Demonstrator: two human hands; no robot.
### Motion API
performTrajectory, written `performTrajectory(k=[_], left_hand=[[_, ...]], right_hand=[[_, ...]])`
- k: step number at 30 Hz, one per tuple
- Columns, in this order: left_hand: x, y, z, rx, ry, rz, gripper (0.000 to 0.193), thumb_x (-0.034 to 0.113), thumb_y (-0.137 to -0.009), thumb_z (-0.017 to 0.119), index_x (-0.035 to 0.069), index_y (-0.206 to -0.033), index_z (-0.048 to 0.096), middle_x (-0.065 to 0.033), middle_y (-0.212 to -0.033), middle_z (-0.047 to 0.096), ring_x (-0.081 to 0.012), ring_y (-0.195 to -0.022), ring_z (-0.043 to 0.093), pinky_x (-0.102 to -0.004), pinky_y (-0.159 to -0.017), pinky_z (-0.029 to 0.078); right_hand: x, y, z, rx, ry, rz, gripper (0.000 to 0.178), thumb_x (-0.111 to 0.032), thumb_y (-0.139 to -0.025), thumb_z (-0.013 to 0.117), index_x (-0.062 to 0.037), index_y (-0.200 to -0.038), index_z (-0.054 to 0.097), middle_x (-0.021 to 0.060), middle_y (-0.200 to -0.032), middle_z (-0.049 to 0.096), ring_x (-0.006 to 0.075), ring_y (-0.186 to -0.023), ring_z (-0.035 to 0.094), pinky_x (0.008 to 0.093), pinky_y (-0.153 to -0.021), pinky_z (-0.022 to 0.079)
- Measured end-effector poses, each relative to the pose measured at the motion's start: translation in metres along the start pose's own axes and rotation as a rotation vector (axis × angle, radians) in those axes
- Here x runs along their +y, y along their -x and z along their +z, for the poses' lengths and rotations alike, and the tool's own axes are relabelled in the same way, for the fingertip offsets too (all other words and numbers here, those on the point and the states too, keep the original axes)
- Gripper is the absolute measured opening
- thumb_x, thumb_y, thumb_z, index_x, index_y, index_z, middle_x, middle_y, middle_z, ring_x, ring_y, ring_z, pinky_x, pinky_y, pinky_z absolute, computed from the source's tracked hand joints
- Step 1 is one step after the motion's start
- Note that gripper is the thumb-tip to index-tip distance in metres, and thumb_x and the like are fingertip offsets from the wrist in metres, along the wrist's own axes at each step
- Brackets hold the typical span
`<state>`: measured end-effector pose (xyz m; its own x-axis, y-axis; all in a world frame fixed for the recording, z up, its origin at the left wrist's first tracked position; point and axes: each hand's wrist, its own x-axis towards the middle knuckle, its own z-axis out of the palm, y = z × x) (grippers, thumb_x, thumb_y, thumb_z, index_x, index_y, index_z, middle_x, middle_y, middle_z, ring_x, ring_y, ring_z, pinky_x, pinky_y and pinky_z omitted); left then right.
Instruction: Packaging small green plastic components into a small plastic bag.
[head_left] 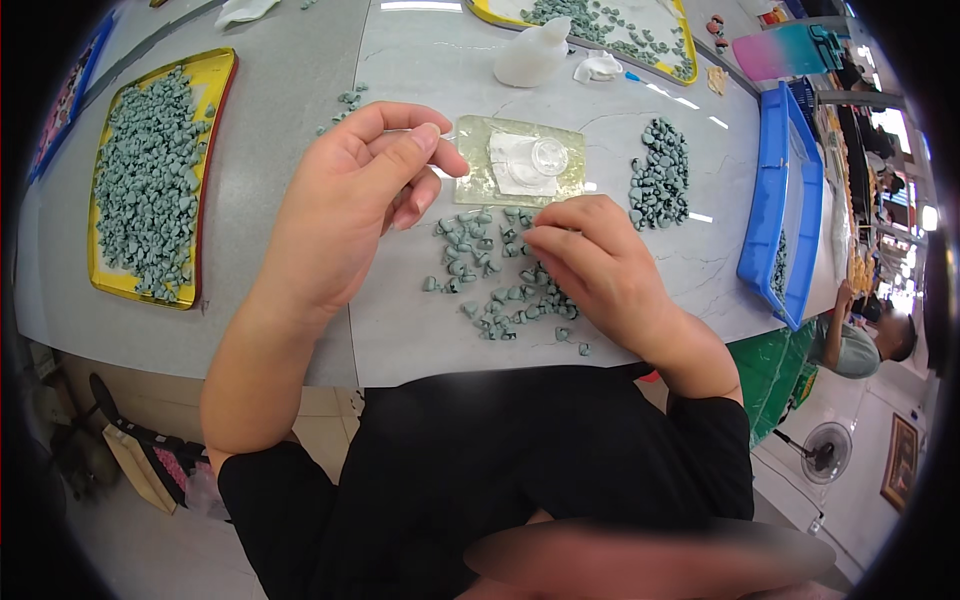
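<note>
My left hand is raised left of a pale green translucent slab, thumb and index finger in a pinch; whatever lies between them is too small to make out. A small clear round dish rests on white paper on that slab. Just below the slab, my right hand reaches in with its fingertips pressed together at the edge of a loose scatter of small grey-green pieces. Those fingertips hide what they grip. A denser group of darker green pieces lies right of my right hand.
A yellow tray heaped with green pieces stands at the left; another yellow tray is at the back. Near it are a white squeeze bottle and crumpled tissue. A blue bin edges the right. A person is beyond it.
</note>
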<state>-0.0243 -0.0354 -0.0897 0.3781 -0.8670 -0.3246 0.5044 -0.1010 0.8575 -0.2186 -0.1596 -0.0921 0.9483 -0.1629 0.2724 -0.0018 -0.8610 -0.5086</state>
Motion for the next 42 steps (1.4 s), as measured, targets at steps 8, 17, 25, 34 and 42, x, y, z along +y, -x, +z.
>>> performTrajectory(k=[8, 17, 25, 34, 42], left_hand=[[0.0, 0.002, -0.003, -0.006, 0.026, -0.003, 0.02, 0.014, -0.091, 0.052, -0.002, -0.104, 0.052, -0.0078, -0.086, 0.062, -0.0054, -0.062, 0.045, -0.0187, -0.053, 0.034], [0.004, 0.007, -0.001, -0.002, -0.029, -0.055, 0.02, 0.014, -0.093, 0.048, 0.0, -0.106, 0.054, 0.0019, -0.075, 0.052, -0.0029, -0.059, 0.042, -0.0168, -0.049, 0.029], [0.011, 0.012, -0.001, -0.003, -0.319, -0.132, 0.019, 0.007, -0.088, 0.04, 0.002, -0.097, 0.056, 0.0079, -0.064, 0.038, -0.0013, -0.054, 0.029, -0.017, -0.048, 0.025], [0.014, 0.016, -0.01, -0.11, -0.86, -0.021, 0.006, 0.002, -0.082, 0.056, 0.001, -0.087, 0.058, 0.006, -0.058, 0.035, -0.0031, -0.054, 0.034, -0.0221, -0.047, 0.027], [0.007, 0.016, -0.017, -0.168, -1.038, 0.048, 0.013, 0.005, -0.077, 0.065, 0.002, -0.088, 0.059, -0.0018, -0.055, 0.039, -0.0102, -0.051, 0.037, -0.0282, -0.048, 0.032]], right_hand=[[-0.006, 0.0, -0.001, -0.176, -0.009, 0.018, 0.03, 0.001, -0.067, 0.071, -0.0025, -0.096, 0.062, 0.0089, -0.097, 0.056, 0.0267, -0.089, 0.055, 0.0359, -0.077, 0.046], [-0.01, -0.004, 0.001, -0.217, 0.048, -0.061, 0.037, 0.003, -0.069, 0.056, 0.0006, -0.106, 0.059, 0.0114, -0.107, 0.057, 0.0294, -0.102, 0.054, 0.0375, -0.088, 0.045], [-0.011, -0.012, 0.007, -0.189, 0.048, -0.13, 0.036, -0.003, -0.076, 0.055, 0.0004, -0.111, 0.058, 0.0127, -0.114, 0.056, 0.0305, -0.11, 0.052, 0.0381, -0.092, 0.044], [-0.017, -0.014, 0.001, -0.232, 0.049, -0.148, 0.036, -0.005, -0.075, 0.056, 0.0008, -0.11, 0.059, 0.0121, -0.112, 0.057, 0.0293, -0.108, 0.054, 0.0381, -0.09, 0.046], [-0.02, -0.015, -0.001, -0.295, 0.041, -0.214, 0.036, -0.007, -0.074, 0.056, -0.0007, -0.109, 0.06, 0.0108, -0.113, 0.057, 0.0271, -0.106, 0.055, 0.0353, -0.086, 0.048]])
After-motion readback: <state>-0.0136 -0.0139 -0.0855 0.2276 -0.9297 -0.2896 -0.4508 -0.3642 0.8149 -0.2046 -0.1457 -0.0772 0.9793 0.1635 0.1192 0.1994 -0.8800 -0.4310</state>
